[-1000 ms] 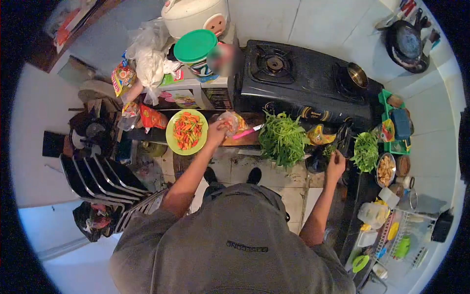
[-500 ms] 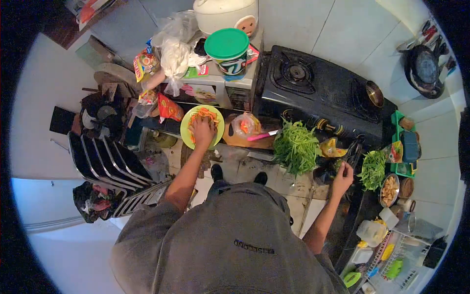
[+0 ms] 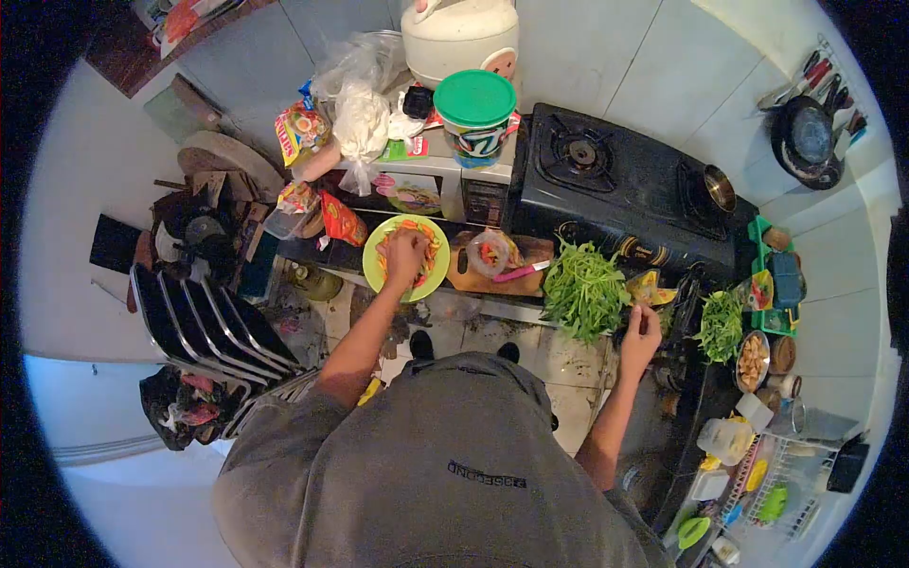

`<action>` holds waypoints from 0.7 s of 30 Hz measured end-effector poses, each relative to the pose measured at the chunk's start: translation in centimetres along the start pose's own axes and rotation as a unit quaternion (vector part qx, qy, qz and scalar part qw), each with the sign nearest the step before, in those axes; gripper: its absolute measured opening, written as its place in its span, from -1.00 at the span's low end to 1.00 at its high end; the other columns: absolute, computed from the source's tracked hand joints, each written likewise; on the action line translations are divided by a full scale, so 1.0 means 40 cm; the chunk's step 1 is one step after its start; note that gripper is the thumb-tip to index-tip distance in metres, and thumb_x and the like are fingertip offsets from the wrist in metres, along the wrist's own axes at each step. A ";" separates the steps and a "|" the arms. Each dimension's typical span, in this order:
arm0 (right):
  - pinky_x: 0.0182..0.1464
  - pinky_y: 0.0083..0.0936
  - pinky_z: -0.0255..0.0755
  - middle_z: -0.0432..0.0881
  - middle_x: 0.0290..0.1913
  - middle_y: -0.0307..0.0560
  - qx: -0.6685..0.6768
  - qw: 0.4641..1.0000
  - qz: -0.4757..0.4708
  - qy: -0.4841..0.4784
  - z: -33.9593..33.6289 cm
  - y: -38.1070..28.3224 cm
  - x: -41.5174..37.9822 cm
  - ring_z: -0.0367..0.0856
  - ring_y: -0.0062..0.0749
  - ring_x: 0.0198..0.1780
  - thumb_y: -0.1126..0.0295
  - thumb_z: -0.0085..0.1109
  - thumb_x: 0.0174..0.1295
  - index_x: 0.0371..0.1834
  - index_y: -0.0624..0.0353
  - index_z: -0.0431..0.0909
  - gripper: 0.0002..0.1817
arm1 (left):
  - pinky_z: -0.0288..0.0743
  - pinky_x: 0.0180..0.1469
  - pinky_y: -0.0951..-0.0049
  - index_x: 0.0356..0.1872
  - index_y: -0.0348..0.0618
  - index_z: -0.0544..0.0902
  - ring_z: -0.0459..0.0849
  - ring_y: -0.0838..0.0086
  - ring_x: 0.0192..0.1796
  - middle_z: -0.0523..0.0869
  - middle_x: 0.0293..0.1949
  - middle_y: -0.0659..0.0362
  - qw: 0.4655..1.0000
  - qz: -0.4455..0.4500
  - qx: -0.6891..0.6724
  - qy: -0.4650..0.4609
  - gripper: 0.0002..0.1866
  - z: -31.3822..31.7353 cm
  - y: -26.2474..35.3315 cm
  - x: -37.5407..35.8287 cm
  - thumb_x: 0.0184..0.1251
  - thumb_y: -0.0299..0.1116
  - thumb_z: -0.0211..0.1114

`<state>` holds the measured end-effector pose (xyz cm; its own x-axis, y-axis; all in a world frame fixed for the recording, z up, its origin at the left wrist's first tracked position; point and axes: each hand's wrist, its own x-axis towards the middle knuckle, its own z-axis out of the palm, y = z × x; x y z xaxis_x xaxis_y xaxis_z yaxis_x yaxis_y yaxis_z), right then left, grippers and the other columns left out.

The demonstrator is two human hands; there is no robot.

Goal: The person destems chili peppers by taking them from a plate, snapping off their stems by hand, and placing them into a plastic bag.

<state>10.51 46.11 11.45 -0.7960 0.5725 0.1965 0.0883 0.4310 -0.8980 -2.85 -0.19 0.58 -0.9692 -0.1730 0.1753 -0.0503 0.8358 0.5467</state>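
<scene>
My left hand is over the lime-green plate, fingers bunched downward among orange and red cut pieces that look like chili. Its fingertips are hidden, so what they grip does not show. My right hand hovers just below a yellow packet, thumb and fingers pinched together; anything between them is too small to make out. Between the hands, a wooden cutting board holds a clear plastic bag of red and orange pieces and a pink-handled knife. Leafy greens are heaped left of my right hand.
A black gas stove stands behind the board. A green-lidded tub is on the cabinet at the back. More greens and a bowl of brown chunks line the right counter. Stacked chairs stand at the left.
My left hand has gone from spread over the pieces to fingers bunched above them. My right hand has moved slightly left, closer to the greens and yellow packet. The camera view has shifted a little.
</scene>
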 end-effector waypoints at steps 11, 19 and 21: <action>-0.16 -0.51 0.48 0.62 -0.26 -0.11 0.059 0.972 -0.122 -0.194 0.236 -0.282 -0.128 0.59 -0.46 -0.22 0.41 0.26 0.32 -0.12 0.23 0.63 -0.84 | 0.50 -0.22 0.54 -0.27 -0.31 0.68 0.61 0.64 -0.33 0.73 -0.40 0.26 0.915 -0.013 -0.396 -0.069 -0.83 -0.208 0.185 -0.037 0.31 -0.39 0.41; -0.18 -0.55 0.44 0.62 -0.21 -0.07 0.109 0.912 -0.230 -0.321 0.329 -0.451 -0.165 0.56 -0.36 -0.28 0.54 0.33 0.20 -0.08 0.27 0.58 -0.76 | 0.53 -0.11 0.55 -0.19 -0.28 0.70 0.66 0.61 -0.24 0.76 -0.28 0.23 0.923 0.072 -0.362 -0.111 -0.86 -0.376 0.435 -0.144 0.31 -0.45 0.39; -0.20 -0.55 0.43 0.61 -0.22 -0.09 0.098 0.898 -0.232 -0.360 0.322 -0.446 -0.162 0.56 -0.39 -0.28 0.52 0.34 0.21 -0.12 0.27 0.59 -0.80 | 0.52 -0.09 0.55 -0.18 -0.28 0.70 0.65 0.61 -0.24 0.76 -0.28 0.23 0.919 0.050 -0.375 -0.106 -0.86 -0.384 0.459 -0.160 0.32 -0.45 0.38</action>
<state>6.38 25.73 21.15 -0.9070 -0.2677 0.3250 -0.4039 0.3346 -0.8514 6.14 8.27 22.06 -0.9891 0.0581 0.1355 0.1454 0.2332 0.9615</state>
